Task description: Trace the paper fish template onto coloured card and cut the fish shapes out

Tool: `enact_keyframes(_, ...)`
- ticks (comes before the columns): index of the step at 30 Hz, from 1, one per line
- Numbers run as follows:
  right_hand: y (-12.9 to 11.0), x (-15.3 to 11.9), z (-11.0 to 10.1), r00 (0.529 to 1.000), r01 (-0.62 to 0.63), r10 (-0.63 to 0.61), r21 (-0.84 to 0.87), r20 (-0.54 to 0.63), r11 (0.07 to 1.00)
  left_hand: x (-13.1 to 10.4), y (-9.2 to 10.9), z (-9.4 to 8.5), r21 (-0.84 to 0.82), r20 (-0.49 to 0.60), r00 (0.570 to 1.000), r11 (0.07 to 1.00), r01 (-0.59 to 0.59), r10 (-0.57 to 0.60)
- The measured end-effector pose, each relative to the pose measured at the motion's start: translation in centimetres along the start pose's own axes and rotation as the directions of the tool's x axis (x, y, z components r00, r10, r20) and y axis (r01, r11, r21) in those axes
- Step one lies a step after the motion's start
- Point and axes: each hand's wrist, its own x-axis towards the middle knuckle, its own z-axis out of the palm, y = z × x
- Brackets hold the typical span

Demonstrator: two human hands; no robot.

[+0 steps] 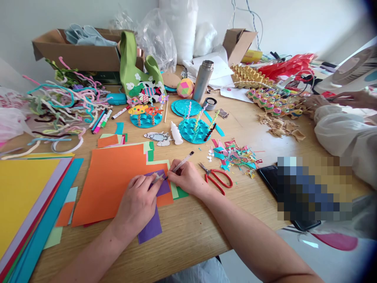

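My right hand (186,177) is closed round a white pen (184,161) with a dark cap end, its tip down at the purple paper (163,189). With its fingertips, my left hand (140,196) pins a small pale paper cutout (156,177) flat on that purple paper; the fingers partly hide its shape. Beneath lie a large orange sheet (114,177) and light green and dark green pieces. Another purple strip (150,228) pokes out under my left wrist. Just beyond my hands are grey fish cutouts (159,136) and a white animal-shaped cutout (176,133).
Red-handled pliers (218,179) lie right of my right hand, near paper scraps (235,155). Blue discs with pipe cleaners (194,131) and a steel flask (204,80) stand behind. Coloured sheets (26,196) fill the left. Another person's hands (318,103) work at the far right.
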Motion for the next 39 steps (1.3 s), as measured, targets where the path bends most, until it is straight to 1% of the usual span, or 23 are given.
enact_keyframes(9, 0.16, 0.06, -0.03, 1.000, 0.006, -0.006, 0.009, -0.006, 1.000, 0.07, -0.01, 0.05, -0.007, 0.006, 1.000, 1.000, -0.003, 0.003)
enact_keyframes(15, 0.12, 0.04, -0.15, 1.000, -0.016, 0.015, 0.059, 0.016, 0.998, -0.02, -0.05, 0.12, -0.003, -0.002, 1.000, 1.000, 0.002, -0.002)
enact_keyframes(24, 0.51, 0.06, 0.07, 1.000, 0.021, -0.021, 0.023, 0.015, 1.000, -0.01, -0.04, 0.06, -0.003, 0.001, 1.000, 1.000, -0.002, 0.002)
enact_keyframes(39, 0.31, 0.07, 0.00, 1.000, -0.001, 0.001, 0.007, 0.005, 1.000, -0.03, -0.02, 0.07, -0.013, 0.004, 1.000, 1.000, -0.003, 0.003)
